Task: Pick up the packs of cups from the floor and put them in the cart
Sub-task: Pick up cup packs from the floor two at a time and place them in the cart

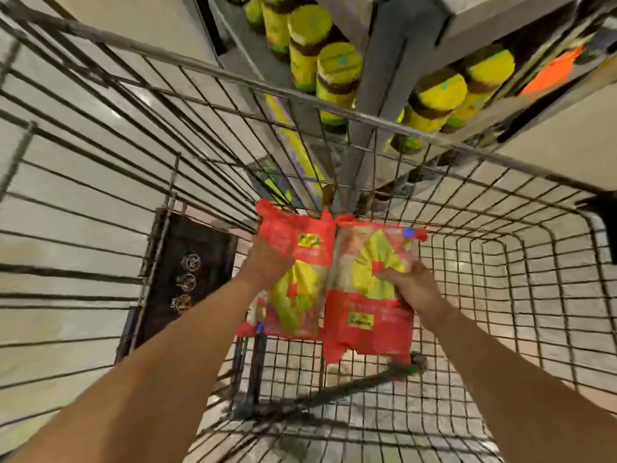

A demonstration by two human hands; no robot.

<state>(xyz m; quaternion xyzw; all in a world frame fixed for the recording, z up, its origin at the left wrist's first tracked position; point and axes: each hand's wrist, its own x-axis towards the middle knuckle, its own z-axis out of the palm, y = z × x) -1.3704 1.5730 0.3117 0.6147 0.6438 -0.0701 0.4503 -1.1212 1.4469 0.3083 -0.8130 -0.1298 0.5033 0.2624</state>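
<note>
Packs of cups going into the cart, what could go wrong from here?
1. Each hand holds one pack: left hand on the left pack, right hand on the right pack. Thin wrapping could slip.
2. Released above the cart floor, the cups might get crushed.

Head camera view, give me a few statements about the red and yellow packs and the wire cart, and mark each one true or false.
1. Each hand grips one red and yellow plastic pack: left hand, left pack; right hand, right pack. True.
2. The packs lie on the floor. False; they are held inside the metal wire cart.
3. The two packs are side by side. True.
4. The yellow-lidded jars sit in the cart. False; they stand on a shelf beyond it.
</note>
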